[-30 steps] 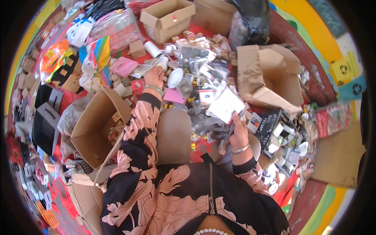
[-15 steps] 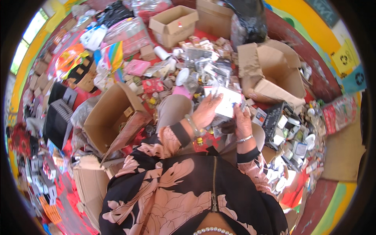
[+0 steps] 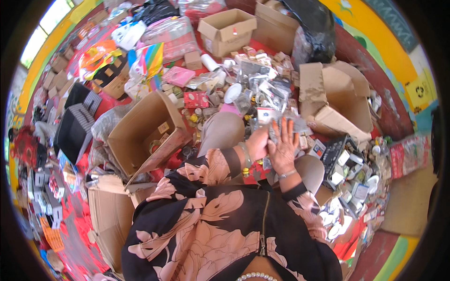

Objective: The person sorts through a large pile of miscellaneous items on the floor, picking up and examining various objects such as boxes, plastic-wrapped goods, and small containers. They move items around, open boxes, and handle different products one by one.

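My right hand (image 3: 283, 151) is open over the heap, back upward, its fingers stretched out and slightly apart. Touching it on the left is my left hand (image 3: 257, 144), whose fingers are mostly hidden. A bit of greyish clear plastic shows between the two hands; whether the left hand grips it cannot be made out. Just beyond the fingertips lies a small white box (image 3: 266, 114) with a dark mark. Clear plastic packets (image 3: 272, 93) and a white round lid (image 3: 232, 93) lie farther off in the pile.
An open carton (image 3: 145, 133) stands to my left, another (image 3: 335, 96) to the right. At the back is a smaller carton (image 3: 227, 33) beside a black plastic bag (image 3: 311, 28). Near my right knee, a black crate (image 3: 338, 157) sits among small white items.
The white rectangular packet both hands held no longer shows between them. My right hand has turned back-up with fingers extended, and has come against the left. The view has shifted slightly.
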{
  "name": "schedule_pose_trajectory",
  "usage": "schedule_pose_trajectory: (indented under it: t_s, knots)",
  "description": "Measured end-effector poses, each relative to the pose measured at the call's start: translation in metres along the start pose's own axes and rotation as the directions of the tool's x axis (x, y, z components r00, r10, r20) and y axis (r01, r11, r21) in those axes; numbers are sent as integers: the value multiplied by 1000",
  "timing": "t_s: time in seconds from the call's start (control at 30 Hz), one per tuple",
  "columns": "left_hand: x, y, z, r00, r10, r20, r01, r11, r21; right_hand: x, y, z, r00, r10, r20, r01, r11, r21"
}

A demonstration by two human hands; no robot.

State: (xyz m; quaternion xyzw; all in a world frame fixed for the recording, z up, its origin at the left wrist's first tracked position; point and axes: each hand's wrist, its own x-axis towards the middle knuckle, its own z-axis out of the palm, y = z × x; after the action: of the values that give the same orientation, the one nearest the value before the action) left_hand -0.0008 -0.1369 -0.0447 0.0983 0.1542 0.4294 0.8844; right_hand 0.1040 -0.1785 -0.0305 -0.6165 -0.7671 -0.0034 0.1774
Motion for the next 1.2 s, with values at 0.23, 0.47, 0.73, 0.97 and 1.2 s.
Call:
schedule_pose_trajectory:
  t_s: [0.23,0.47,0.73,0.97,1.2]
  knots:
    - [11,19,-17,991,96,91,-99,995,30,46,-9,7,989,87,-121,-87,996,7]
    - [8,26,-11,985,64,159,-75,995,64,76,30,14,871,484,-78,-412,809,419]
    - [6,25,-6,982,64,179,-64,998,-10,46,91,14,729,540,420,-18,-598,801]
    - [10,3,-19,956,293,27,-231,690,685,13,32,-1,822,239,518,-332,-537,775]
    - [1,-16,-54,901,372,224,-324,232,917,-17,31,-1,789,54,612,-459,-609,646]
